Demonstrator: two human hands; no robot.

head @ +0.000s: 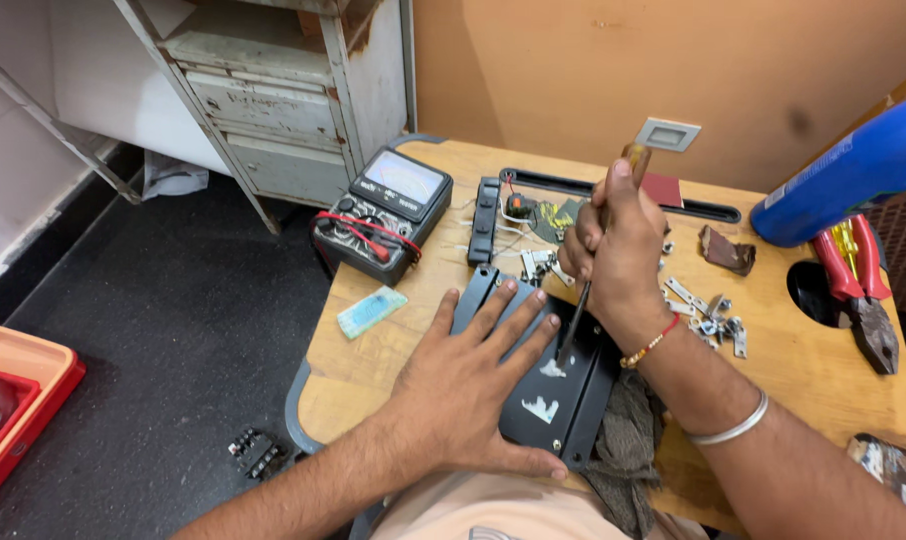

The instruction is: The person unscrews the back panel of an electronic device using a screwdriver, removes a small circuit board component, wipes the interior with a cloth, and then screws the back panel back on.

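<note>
My left hand lies flat with fingers spread on a black metal plate at the near edge of a wooden table. My right hand is closed round a screwdriver with a wooden handle, held nearly upright. Its dark shaft points down at the plate, just beside my left fingertips. White patches mark the plate's surface.
A black analog meter with red leads stands at the table's far left, a small green board near it. Loose metal parts, red-handled pliers, a blue cylinder, a grey cloth. A metal cabinet behind, an orange tray on the floor.
</note>
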